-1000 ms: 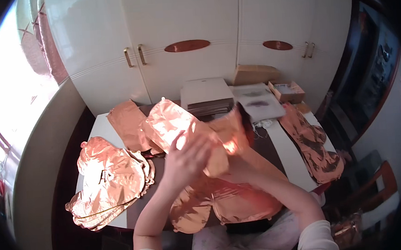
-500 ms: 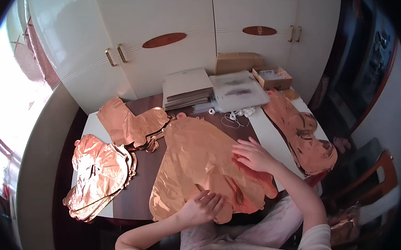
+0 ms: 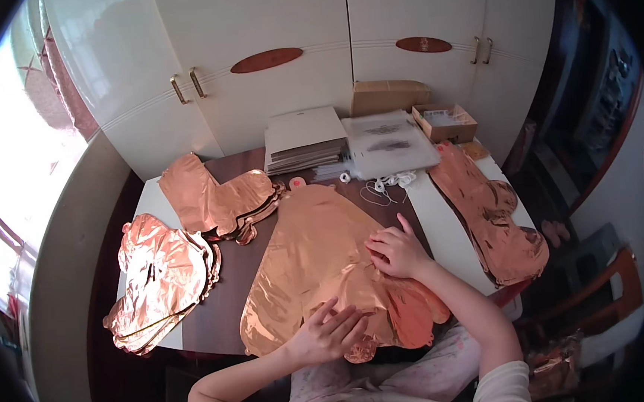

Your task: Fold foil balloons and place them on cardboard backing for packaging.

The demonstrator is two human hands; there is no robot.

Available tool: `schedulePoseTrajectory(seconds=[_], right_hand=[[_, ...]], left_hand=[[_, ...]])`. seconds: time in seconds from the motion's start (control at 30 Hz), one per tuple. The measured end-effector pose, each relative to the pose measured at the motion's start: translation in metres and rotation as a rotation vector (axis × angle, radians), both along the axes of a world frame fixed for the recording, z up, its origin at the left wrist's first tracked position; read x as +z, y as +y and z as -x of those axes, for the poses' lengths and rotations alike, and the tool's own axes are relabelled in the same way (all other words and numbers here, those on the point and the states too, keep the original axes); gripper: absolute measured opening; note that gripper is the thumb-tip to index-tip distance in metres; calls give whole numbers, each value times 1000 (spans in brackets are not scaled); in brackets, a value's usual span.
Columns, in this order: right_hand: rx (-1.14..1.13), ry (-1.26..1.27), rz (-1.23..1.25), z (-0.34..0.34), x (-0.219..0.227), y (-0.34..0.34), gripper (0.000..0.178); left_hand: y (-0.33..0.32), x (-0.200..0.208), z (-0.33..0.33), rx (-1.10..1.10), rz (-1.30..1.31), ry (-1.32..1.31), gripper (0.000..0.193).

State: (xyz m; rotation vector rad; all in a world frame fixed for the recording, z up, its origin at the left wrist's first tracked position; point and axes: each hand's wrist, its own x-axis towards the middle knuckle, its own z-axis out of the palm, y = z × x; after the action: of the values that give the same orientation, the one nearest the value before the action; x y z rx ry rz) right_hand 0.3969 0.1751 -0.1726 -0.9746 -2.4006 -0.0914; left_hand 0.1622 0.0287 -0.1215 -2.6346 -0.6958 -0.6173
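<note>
Lowered: 1 foil piece (image 3: 313, 235) | left hand (image 3: 326, 338) apart | right hand (image 3: 399, 254): cannot tell | 3 foil piles (image 3: 164, 268)

Bent fingers (image 3: 389, 246) — over copper foil (image 3: 317, 235), brown table (image 3: 213, 302)

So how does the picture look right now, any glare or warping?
In the head view, the window is blown out white; in the head view, glare whitens the lower-left foil pile, less so the middle foil sheet; in the head view, the cabinet lines bend.
</note>
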Motion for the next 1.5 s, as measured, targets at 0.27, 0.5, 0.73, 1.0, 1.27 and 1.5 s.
schedulePoseTrajectory(seconds=[0.27, 0.5, 0.73, 1.0, 1.27, 1.5], right_hand=[[16, 58, -16, -3, 4, 0, 25], [28, 35, -39, -2, 9, -2, 32], [22, -68, 59, 3, 21, 5, 28], [-8, 35, 258, 3, 16, -5, 46], [31, -204, 342, 18, 12, 0, 58], [33, -238, 275, 18, 12, -3, 57]], left_hand=[[-5, -13, 0, -9, 48, 31, 36], [-5, -13, -1, 27, 89, 24, 37], [-5, -4, -11, 54, 264, 74, 41], [41, 5, 70, 236, 620, 55, 75], [37, -36, 111, 656, 534, 22, 80], [22, -33, 94, 723, 522, -19, 77]])
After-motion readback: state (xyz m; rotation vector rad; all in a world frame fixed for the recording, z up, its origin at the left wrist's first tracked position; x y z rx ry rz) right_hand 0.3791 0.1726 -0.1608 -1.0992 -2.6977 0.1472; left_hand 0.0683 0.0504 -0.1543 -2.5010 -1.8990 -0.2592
